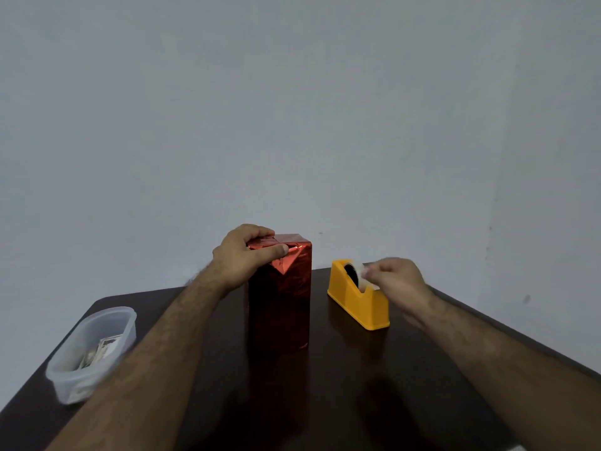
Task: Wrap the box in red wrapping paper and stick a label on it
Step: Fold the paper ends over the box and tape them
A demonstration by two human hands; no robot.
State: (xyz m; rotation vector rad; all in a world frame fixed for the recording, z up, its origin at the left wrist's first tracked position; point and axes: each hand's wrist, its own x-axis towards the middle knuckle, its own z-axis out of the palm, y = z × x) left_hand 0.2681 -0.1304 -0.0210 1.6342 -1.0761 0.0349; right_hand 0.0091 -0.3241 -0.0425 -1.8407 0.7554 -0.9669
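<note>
A tall box wrapped in shiny red paper (281,307) stands upright in the middle of the dark table. My left hand (245,257) grips its top, fingers curled over the far edge and thumb pressing the folded flap down on the near side. Right of the box sits a yellow tape dispenser (356,299) with a roll of clear tape (356,273). My right hand (398,279) is at the roll and pinches the loose tape end between thumb and fingers.
A clear plastic tub (94,349) holding several paper labels stands near the table's left edge. The dark wooden table (325,402) ends just behind the box against a plain grey wall.
</note>
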